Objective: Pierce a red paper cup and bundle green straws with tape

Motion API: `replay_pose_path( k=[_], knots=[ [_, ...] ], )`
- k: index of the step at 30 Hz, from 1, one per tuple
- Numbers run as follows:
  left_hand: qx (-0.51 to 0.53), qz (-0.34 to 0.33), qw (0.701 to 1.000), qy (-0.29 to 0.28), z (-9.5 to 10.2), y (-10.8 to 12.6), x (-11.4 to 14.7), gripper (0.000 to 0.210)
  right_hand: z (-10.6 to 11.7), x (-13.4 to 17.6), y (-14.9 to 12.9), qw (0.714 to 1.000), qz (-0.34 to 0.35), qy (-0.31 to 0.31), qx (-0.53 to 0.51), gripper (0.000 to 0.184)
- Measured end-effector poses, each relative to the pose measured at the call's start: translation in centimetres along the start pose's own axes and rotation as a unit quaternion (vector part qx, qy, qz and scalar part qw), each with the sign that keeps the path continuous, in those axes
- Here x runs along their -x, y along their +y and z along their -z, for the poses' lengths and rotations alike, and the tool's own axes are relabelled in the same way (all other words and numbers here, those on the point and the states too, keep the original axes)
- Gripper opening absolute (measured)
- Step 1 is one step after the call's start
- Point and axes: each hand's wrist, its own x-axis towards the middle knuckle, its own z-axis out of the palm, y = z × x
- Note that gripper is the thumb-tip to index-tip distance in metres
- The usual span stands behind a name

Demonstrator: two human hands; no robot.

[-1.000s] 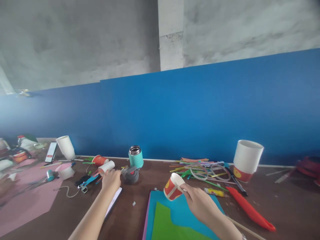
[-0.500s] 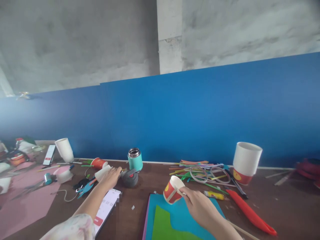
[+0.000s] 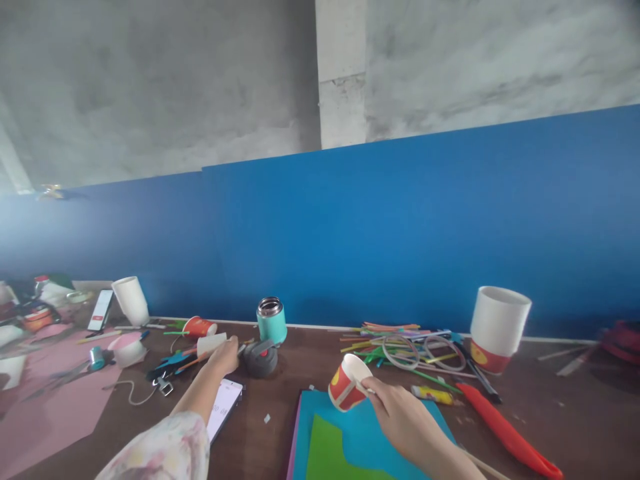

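Note:
My right hand (image 3: 400, 413) is closed on a small red and white paper cup (image 3: 349, 383), which is tilted over the coloured sheets; a pale strip shows along its side at my fingers. My left hand (image 3: 225, 357) reaches down at the left with bent fingers, and what they hold, if anything, is hidden. Beside it are a white paper roll or cup (image 3: 211, 343), a red paper cup (image 3: 199, 327) on its side, and a dark grey bottle lid (image 3: 261, 360). A phone (image 3: 225, 403) showing a timer lies under my left wrist.
A turquoise flask (image 3: 271, 321) stands open behind the lid. Blue and green sheets (image 3: 325, 447) lie in front. Colourful pipe cleaners (image 3: 395, 347), a glue tube (image 3: 433, 395), a red tool (image 3: 507, 427) and stacked white cups (image 3: 500, 327) are at the right. Pink paper (image 3: 65, 413) lies left.
My left hand has moved slightly down and nearer, and the blue and dark items beside it have shifted, baring a metal clip. The right hand still holds its cup in nearly the same place.

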Motion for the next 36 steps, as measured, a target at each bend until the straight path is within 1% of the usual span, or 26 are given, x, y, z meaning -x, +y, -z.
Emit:
replay_pose_path(
  k=[4, 6, 7, 9, 10, 11, 12, 14, 15, 16, 18, 20, 23, 25, 27, 30, 31, 33, 34, 36],
  knots=[
    [0.053, 0.053, 0.997, 0.029, 2.1, 0.8, 0.9, 0.027, 0.1, 0.0, -0.2, 1.0, 0.011, 0.003, -0.009, 0.033],
    [0.095, 0.058, 0.992, 0.057, 3.6, 1.5, 1.7, 0.026, 0.1, 0.0, -0.2, 1.0, 0.016, 0.003, -0.016, 0.033],
    [0.121, 0.055, 0.989, 0.069, 4.4, 2.1, 2.1, 0.028, 0.1, 0.0, -0.2, 1.0, 0.017, 0.003, -0.016, 0.033],
    [0.186, 0.028, 0.978, 0.085, 5.8, 3.6, 3.3, 0.03, 0.2, 0.0, -0.3, 1.0, 0.013, 0.002, -0.005, 0.033],
    [0.226, 0.007, 0.971, 0.081, 6.3, 4.6, 4.0, 0.03, 0.3, 0.0, -0.3, 1.0, 0.01, 0.003, 0.004, 0.033],
    [0.268, -0.02, 0.961, 0.065, 6.6, 5.7, 4.8, 0.029, 0.4, 0.0, -0.4, 1.0, 0.008, 0.006, 0.015, 0.033],
    [0.312, -0.048, 0.948, 0.037, 6.6, 7.0, 5.5, 0.027, 0.5, 0.1, -0.4, 1.0, 0.005, 0.01, 0.028, 0.033],
    [0.395, -0.091, 0.913, -0.034, 5.9, 10.0, 7.0, 0.028, 0.9, 0.1, -0.5, 0.998, 0.0, 0.017, 0.056, 0.034],
    [0.458, -0.111, 0.877, -0.092, 5.3, 11.5, 7.6, 0.028, 1.1, 0.2, -0.5, 0.998, 0.0, 0.018, 0.066, 0.035],
    [0.511, -0.114, 0.84, -0.14, 4.5, 12.9, 8.1, 0.028, 1.3, 0.3, -0.4, 0.997, 0.004, 0.017, 0.071, 0.036],
    [0.564, -0.113, 0.796, -0.19, 2.8, 15.4, 8.6, 0.031, 1.7, 0.4, -0.3, 0.998, 0.022, 0.016, 0.061, 0.037],
    [0.606, -0.104, 0.757, -0.221, 1.4, 17.2, 8.6, 0.038, 2.0, 0.6, 0.0, 0.998, 0.041, 0.015, 0.034, 0.035],
    [0.66, -0.098, 0.709, -0.229, 0.1, 18.6, 8.4, 0.044, 2.4, 0.8, 0.2, 0.999, 0.034, 0.012, 0.002, 0.035],
    [0.683, -0.098, 0.686, -0.23, -0.2, 18.9, 8.5, 0.045, 2.8, 1.0, 0.1, 1.0, 0.018, 0.005, -0.011, 0.037],
    [0.695, -0.097, 0.673, -0.233, -0.3, 18.9, 8.8, 0.045, 3.3, 1.1, -0.2, 0.999, 0.012, -0.015, -0.034, 0.037],
    [0.704, -0.088, 0.665, -0.233, -0.2, 18.8, 9.2, 0.044, 4.0, 1.0, 0.2, 0.992, 0.041, -0.046, -0.114, 0.04],
    [0.708, -0.084, 0.663, -0.228, 0.0, 18.6, 9.2, 0.044, 4.0, 0.8, 0.6, 0.989, 0.045, -0.039, -0.136, 0.041],
    [0.718, -0.077, 0.657, -0.217, 0.4, 18.4, 9.4, 0.043, 3.9, 0.2, 1.9, 0.989, 0.026, 0.006, -0.143, 0.041],
    [0.723, -0.076, 0.653, -0.212, 0.7, 18.3, 9.6, 0.042, 3.6, -0.2, 2.6, 0.992, 0.003, 0.036, -0.123, 0.042],
    [0.738, -0.075, 0.637, -0.209, 1.3, 18.3, 10.2, 0.039, 3.0, -1.0, 3.8, 0.995, -0.028, 0.075, -0.061, 0.042]
  ],
)
